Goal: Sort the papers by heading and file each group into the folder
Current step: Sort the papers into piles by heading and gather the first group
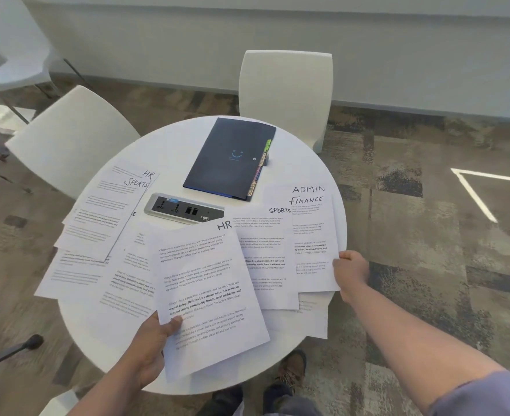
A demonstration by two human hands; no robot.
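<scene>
We hold the HR sheet [205, 292] in our left hand [151, 340], thumb pressed on its lower left edge and fingers curled beneath, so the page is lifted over the near part of the round white table [295, 151]. To its right lie a SPORTS sheet [262, 253] and, overlapping it further right, a FINANCE sheet [313, 235] with an ADMIN sheet [277, 190] showing above it. Our right hand [351, 273] pinches the right edge of the FINANCE sheet at the table's rim, fingers curled round the paper. On the left side a loose pile of papers [97, 223] fans out past the table edge, its top pages headed SPORTS and HR. The dark folder [229, 157] lies closed at the far side of the table, coloured tabs [261, 166] sticking out along its right edge, well apart from both hands. Between the folder and the sheets sits a grey power socket panel [184, 207], set into the tabletop.

Around the table stand white chairs: one [286, 88] at the far side, another [70, 136] to the left. The floor is patterned carpet [412, 235] in browns and greys, and a pale wall runs behind. Both forearms reach forward, the right one stretched long from a blue-grey sleeve [484, 394]; our shoes [289, 370] show under the near edge.
</scene>
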